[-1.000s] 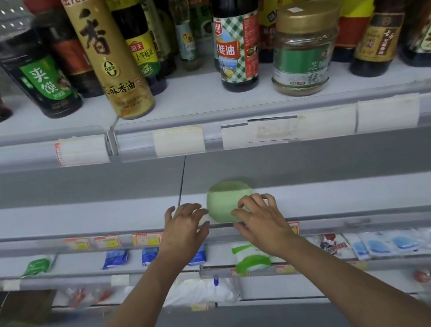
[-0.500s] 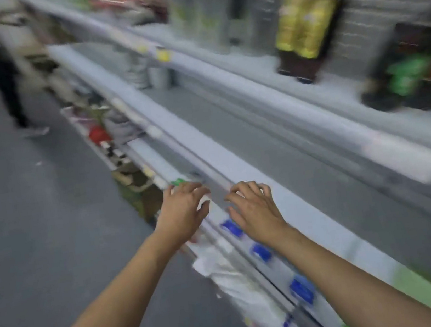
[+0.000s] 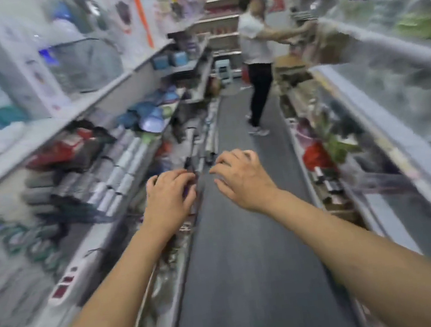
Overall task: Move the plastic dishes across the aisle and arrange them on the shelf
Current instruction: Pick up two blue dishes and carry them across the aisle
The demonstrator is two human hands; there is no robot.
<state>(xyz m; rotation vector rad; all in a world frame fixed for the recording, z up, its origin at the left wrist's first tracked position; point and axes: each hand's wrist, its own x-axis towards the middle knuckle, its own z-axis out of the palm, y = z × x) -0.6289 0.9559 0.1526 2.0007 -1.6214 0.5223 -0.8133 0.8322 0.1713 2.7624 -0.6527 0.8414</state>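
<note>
The view is blurred and looks down a grey aisle point(image 3: 249, 241) between two rows of shelves. My left hand point(image 3: 170, 194) and my right hand point(image 3: 241, 179) are stretched out in front of me over the aisle, palms down, fingers loosely curled, holding nothing. On the left shelves point(image 3: 115, 77) lie blurred blue and grey plastic wares point(image 3: 147, 114); I cannot tell which are dishes. The shelf on the right point(image 3: 401, 127) is a blur. The green dish is out of view.
A person in a white top and dark trousers point(image 3: 255, 56) stands further down the aisle, reaching into the right-hand shelves. Rolled goods and packets crowd the lower left shelves point(image 3: 117, 176). A red item point(image 3: 314, 155) sits low on the right.
A second ago both hands flanked a green dish on the white shelf. Since then the view has swung left along the aisle, and both hands have come away with nothing in them.
</note>
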